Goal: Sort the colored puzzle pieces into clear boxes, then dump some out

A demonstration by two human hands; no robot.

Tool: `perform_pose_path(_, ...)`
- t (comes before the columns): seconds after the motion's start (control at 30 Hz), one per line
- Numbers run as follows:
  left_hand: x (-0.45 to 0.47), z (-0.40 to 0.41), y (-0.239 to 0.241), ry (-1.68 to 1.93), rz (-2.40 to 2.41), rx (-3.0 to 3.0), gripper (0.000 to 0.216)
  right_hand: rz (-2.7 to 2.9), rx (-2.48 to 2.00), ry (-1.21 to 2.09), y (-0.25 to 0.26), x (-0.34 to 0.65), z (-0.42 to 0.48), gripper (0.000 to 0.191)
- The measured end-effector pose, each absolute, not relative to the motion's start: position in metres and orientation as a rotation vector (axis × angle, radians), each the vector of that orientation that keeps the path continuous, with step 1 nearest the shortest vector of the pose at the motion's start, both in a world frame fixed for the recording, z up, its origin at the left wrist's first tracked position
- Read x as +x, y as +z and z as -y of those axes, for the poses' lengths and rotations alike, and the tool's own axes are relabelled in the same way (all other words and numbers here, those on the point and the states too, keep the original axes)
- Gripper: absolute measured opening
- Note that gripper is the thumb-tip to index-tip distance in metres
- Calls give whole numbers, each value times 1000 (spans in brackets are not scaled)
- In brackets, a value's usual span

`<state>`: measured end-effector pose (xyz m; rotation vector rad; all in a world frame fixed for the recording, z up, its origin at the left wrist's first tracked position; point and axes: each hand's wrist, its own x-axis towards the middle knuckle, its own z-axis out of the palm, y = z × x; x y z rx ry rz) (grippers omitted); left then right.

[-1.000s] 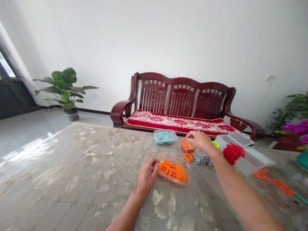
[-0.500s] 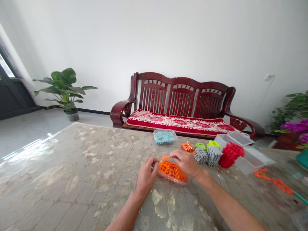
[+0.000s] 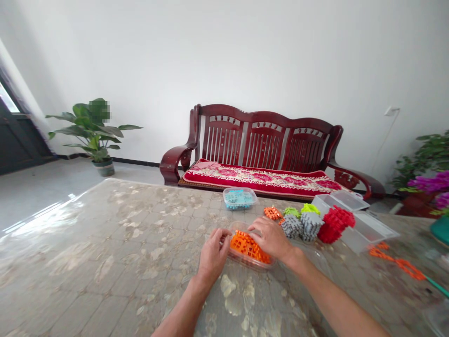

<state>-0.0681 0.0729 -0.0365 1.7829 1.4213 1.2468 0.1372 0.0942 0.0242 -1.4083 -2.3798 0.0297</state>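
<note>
A clear plastic tray (image 3: 245, 261) of orange interlocking pieces (image 3: 243, 244) sits on the table in front of me. My left hand (image 3: 213, 255) grips the tray's left rim with curled fingers. My right hand (image 3: 269, 238) lies palm down over the orange pieces in the tray, fingers pressed onto them. A small loose cluster of orange pieces (image 3: 272, 213) lies just beyond the tray.
A clear box of blue pieces (image 3: 239, 198) stands farther back. To the right are green (image 3: 305, 208), grey (image 3: 301, 225) and red (image 3: 335, 223) piece clusters, an open clear container (image 3: 365, 225), and loose orange pieces (image 3: 396, 262). A red wooden sofa (image 3: 263, 154) stands behind the table.
My right hand came back from the loose orange cluster to the tray and now rests on the orange pieces inside. My left hand kept its hold on the rim.
</note>
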Motion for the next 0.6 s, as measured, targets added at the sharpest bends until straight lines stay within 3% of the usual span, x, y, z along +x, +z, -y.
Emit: perform_pose_path(0.6,-68,-76,-40,1259,-1412,1777,19,2704,-1501,-124,27,112,-93,30)
